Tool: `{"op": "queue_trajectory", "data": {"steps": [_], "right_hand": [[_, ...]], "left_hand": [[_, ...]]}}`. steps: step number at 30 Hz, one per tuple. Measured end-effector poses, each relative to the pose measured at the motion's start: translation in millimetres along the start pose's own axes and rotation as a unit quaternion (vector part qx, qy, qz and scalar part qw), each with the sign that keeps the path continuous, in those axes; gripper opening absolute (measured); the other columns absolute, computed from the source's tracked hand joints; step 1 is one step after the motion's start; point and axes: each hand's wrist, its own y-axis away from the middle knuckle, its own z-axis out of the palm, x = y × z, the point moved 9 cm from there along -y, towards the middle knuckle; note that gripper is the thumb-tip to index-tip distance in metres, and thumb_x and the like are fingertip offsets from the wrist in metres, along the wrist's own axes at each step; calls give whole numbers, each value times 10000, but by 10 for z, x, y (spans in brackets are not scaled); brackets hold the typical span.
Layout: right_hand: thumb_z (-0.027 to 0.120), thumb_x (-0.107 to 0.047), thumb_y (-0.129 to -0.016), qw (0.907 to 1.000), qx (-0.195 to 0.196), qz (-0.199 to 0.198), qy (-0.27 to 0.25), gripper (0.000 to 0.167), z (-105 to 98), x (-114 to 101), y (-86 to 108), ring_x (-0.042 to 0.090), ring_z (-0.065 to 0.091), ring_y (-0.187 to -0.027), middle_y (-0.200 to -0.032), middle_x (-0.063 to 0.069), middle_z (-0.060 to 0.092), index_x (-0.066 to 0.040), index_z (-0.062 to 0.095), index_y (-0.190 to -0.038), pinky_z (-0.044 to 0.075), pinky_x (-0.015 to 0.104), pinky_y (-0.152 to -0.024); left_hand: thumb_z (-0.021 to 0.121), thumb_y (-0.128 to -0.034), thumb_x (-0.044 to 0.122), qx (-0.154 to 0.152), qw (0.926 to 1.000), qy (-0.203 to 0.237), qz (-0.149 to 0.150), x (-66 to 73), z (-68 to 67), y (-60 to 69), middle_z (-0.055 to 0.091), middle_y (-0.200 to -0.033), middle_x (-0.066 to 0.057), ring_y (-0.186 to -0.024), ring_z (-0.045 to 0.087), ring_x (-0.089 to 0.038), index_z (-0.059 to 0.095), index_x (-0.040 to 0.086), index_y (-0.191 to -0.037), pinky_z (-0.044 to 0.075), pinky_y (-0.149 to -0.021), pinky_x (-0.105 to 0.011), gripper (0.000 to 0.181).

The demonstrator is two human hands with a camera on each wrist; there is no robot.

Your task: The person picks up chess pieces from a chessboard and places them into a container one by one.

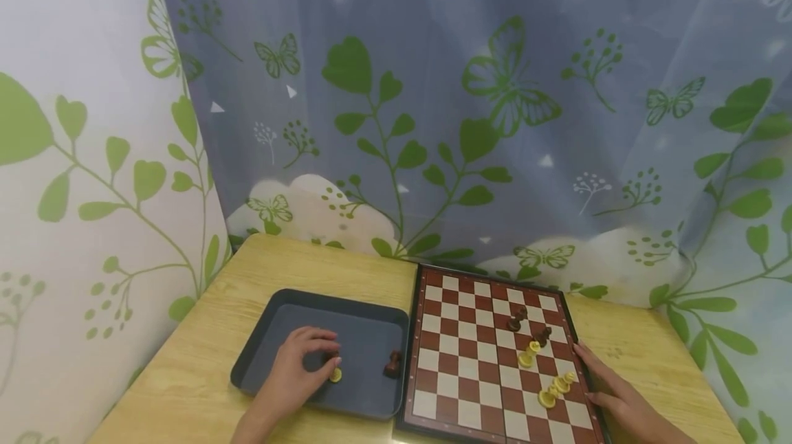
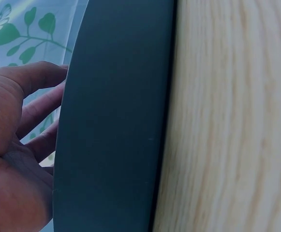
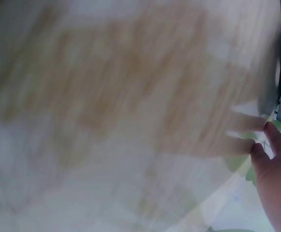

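Note:
In the head view my left hand [image 1: 300,366] is inside the dark tray [image 1: 365,399], thumb and fingers bent around a yellow chess piece [image 1: 335,375]. Most of that piece is hidden by the fingers. A dark brown chess piece [image 1: 392,365] is by the tray's right wall. The left wrist view has the fingertips hidden behind the tray wall [image 2: 111,121]. My right hand [image 1: 621,399] rests its extended fingers on the right edge of the chessboard [image 1: 460,354]; the right wrist view shows that hand [image 3: 278,169] at the picture's edge.
Toward the board's right side are two dark brown pieces [image 1: 516,320] and several yellow pieces [image 1: 529,354]. Tray and board lie side by side on a wood-grain table [image 1: 322,258]. A leaf-and-butterfly patterned curtain [image 1: 433,86] hangs behind the table.

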Motion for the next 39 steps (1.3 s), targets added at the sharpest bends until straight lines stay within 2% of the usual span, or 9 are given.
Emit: {"op": "queue_trajectory", "data": {"steps": [7, 12, 17, 23, 27, 31, 34, 39], "right_hand": [[537, -3, -1000, 9997, -14, -220, -39, 743, -1, -37, 3, -359, 80, -1271, -1492, -420, 39, -5, 131, -1623, 451, 129, -900], [544, -1, -996, 9993, 170, -340, -40, 734, -27, -60, 7, -336, 86, -1304, -1524, -397, 57, -15, 162, -1622, 340, 52, -916], [558, -11, -992, 9992, 267, -289, 8, 735, -42, -54, 42, -333, 90, -1305, -1530, -386, 66, -19, 178, -1621, 334, 51, -912], [569, -58, -1004, 9995, 243, -186, 96, 734, -45, -40, 43, -330, 83, -1300, -1560, -317, 71, -54, 185, -1629, 332, 53, -936], [573, -49, -996, 9990, 369, -211, 123, 734, -84, -50, 41, -322, 87, -1307, -1572, -306, 86, -69, 202, -1630, 284, 25, -933], [556, -26, -999, 9992, 304, -272, 40, 731, -67, -75, 34, -321, 90, -1310, -1558, -335, 79, -45, 183, -1627, 355, 59, -935], [549, -33, -1007, 9993, 241, -276, 38, 726, -32, -86, 33, -318, 85, -1314, -1566, -308, 73, -37, 170, -1627, 375, 75, -940], [562, -53, -1005, 9992, 326, -184, 147, 726, -27, -74, 67, -314, 81, -1313, -1592, -260, 86, -61, 193, -1630, 316, 51, -943]], "left_hand": [[838, -841, 97, -28, 10000, 5, -28, 16, 3, 5, 714, -1165, -25, -1233, 544, -345, 808, 163, -958, 379, -1040, -665, 138], [834, -839, 77, -25, 9999, 76, 80, 56, 6, -16, 715, -1160, -38, -1220, 551, -345, 808, 147, -962, 403, -1033, -647, 143], [831, -840, 69, -31, 9998, 111, 171, 82, 22, -18, 718, -1156, -41, -1208, 560, -331, 810, 138, -970, 417, -1026, -630, 149], [842, -810, 25, 139, 9996, 71, 243, 91, 38, 13, 728, -1129, -38, -1181, 580, -326, 808, 139, -953, 424, -1009, -627, 186], [830, -821, 19, 251, 9993, 82, 273, 89, 43, 6, 733, -1125, -27, -1174, 587, -302, 806, 149, -960, 439, -999, -588, 192], [814, -838, 15, 301, 9993, 123, 183, 74, 13, 2, 732, -1122, -6, -1173, 587, -283, 804, 162, -958, 454, -974, -549, 190], [807, -849, 23, 259, 9995, 130, 111, 71, -5, 3, 730, -1120, 3, -1170, 585, -274, 803, 171, -954, 457, -963, -539, 182], [795, -877, 60, 86, 9998, 179, 74, 93, 12, -15, 724, -1128, 2, -1158, 579, -252, 802, 193, -958, 505, -891, -455, 156]]}}
